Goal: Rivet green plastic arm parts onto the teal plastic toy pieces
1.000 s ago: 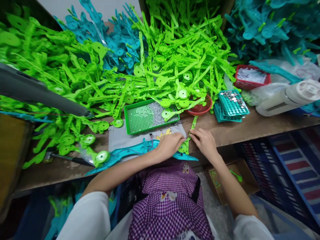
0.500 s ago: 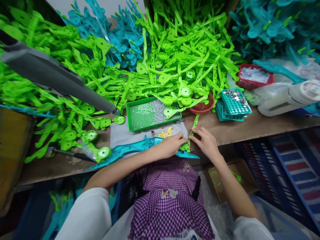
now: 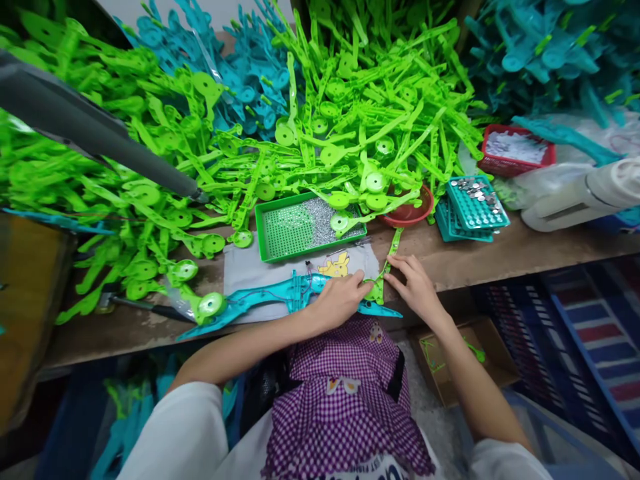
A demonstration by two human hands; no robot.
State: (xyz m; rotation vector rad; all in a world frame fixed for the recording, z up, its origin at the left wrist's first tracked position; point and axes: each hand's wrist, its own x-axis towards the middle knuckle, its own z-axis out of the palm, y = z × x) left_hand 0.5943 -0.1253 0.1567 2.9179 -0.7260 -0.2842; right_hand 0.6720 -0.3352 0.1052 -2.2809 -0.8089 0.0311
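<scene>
A long blue plastic half-shell (image 3: pixel 260 295) lies across the table's front edge, with a thin dark wire along it. Over its right end sits a narrow green plastic part (image 3: pixel 395 245), pointing away from me. My left hand (image 3: pixel 341 297) reaches over the blue shell, its thumb and finger pinched at the near end of the green part. On the right side of that part, my right hand (image 3: pixel 414 288) has its thumb and fingertips closed at its edge. The fingers hide any small item between them. Under the shell is a grey cloth (image 3: pixel 241 268) with a yellow printed figure.
A green tray (image 3: pixel 259 233) of small metal pieces stands behind the cloth. Beside it are a red bowl (image 3: pixel 425 212) and stacked teal trays (image 3: pixel 453 230). Heaps of green parts (image 3: pixel 345 127) fill the back. A grey pole-like tool (image 3: pixel 115 150) hangs at left above a hammer (image 3: pixel 150 307).
The grey hanging tool has swung a little left and up in view. Both hands stay at the green part, with only slight finger movement. The whole view has shifted slightly.
</scene>
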